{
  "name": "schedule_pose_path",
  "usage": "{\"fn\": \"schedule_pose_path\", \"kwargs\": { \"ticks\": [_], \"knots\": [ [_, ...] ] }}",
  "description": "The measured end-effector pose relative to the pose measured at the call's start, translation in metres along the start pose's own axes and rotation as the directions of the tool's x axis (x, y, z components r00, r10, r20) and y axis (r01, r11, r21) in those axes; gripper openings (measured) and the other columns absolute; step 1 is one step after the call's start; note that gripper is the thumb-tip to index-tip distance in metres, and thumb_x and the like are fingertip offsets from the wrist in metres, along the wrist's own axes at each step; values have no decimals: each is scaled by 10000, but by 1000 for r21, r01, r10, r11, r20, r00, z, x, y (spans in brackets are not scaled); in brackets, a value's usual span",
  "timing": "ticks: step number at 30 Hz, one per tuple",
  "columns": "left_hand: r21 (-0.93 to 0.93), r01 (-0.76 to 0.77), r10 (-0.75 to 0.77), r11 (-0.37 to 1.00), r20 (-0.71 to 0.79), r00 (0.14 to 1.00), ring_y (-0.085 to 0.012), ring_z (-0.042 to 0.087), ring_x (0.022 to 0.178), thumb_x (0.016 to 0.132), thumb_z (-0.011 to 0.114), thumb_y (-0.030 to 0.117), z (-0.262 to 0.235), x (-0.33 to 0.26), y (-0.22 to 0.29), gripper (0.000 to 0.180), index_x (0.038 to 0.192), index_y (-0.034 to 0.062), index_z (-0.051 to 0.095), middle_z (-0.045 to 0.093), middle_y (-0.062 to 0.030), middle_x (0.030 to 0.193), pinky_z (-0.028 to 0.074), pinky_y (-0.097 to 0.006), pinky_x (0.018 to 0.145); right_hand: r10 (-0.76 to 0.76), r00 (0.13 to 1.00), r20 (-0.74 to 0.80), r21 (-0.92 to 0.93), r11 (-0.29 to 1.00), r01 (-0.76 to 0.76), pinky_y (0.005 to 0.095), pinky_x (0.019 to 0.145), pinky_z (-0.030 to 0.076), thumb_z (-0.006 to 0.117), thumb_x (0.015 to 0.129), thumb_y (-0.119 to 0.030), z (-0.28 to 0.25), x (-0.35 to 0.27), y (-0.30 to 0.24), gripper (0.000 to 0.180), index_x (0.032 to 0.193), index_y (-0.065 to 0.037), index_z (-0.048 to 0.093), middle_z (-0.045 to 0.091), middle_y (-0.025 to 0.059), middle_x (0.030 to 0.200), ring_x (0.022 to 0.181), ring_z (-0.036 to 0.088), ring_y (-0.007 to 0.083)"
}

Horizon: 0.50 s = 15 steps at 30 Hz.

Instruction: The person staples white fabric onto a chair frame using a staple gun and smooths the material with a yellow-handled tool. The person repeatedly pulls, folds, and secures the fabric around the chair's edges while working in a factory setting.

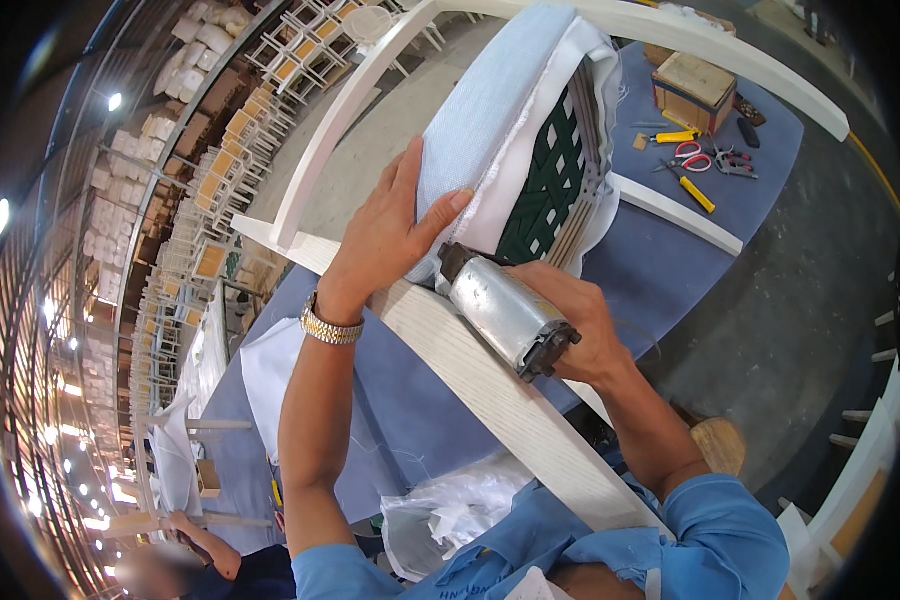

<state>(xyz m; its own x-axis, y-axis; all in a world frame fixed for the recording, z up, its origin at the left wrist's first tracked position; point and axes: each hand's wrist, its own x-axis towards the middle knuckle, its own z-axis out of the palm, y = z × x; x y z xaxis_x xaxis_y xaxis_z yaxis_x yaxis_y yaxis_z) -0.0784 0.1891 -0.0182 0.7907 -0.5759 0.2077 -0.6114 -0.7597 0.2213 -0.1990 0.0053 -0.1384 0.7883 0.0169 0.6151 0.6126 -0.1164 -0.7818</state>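
A crumpled clear plastic bag (450, 520) lies low on the blue padded table (410, 400). The left hand (395, 225), fingers spread, presses flat on the pale blue woven fabric of the seat cushion (495, 110), which sits tilted in the white grained wooden chair frame (490, 385). The right hand (580, 325) wraps tightly around a scuffed silver staple gun (505, 310), its nose at the cushion's white fabric edge. Farther right sit a small wooden box (695, 90) and red-handled scissors (688, 155).

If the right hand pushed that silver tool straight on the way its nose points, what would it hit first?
Most likely the white fabric edge of the seat cushion. The right hand aims the silver staple gun at it, nose apparently touching, though depth is unclear.
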Motion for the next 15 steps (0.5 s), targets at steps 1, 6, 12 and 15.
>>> {"fn": "schedule_pose_path", "kwargs": {
  "ticks": [1,6,12,15],
  "knots": [
    [1,4,-4,1000,4,1000,-429,423,1399,985,538,562,0,-1,0,859,1529,-58,297,407,-329,1497,341,-424,1145,-19,1000,-7,14,1000,19,368,839,549,759,681,-147,2,-1,6,576,1218,25,643,694,185,1102,969,696,334],
    [-17,-3,3,1000,10,1000,-424,406,1414,990,536,554,-1,0,0,853,1533,-55,291,392,-322,1513,325,-420,1157,-1,1000,-15,46,999,2,364,841,543,749,697,-163,5,-2,15,568,1219,30,638,692,190,1087,960,695,339],
    [-32,-4,4,999,13,1000,-415,407,1416,991,550,532,-1,0,-1,840,1532,-55,291,396,-317,1513,324,-412,1156,-13,1000,-19,75,997,14,364,845,539,748,700,-158,5,-2,17,555,1215,21,641,690,175,1072,951,696,342],
    [-36,4,-4,999,15,1000,-411,413,1412,990,559,521,-1,0,-3,832,1532,-52,294,400,-316,1511,327,-410,1154,9,1000,2,55,998,-9,368,851,540,746,705,-145,3,0,13,544,1215,12,643,688,163,1069,956,696,338]
  ]
}}
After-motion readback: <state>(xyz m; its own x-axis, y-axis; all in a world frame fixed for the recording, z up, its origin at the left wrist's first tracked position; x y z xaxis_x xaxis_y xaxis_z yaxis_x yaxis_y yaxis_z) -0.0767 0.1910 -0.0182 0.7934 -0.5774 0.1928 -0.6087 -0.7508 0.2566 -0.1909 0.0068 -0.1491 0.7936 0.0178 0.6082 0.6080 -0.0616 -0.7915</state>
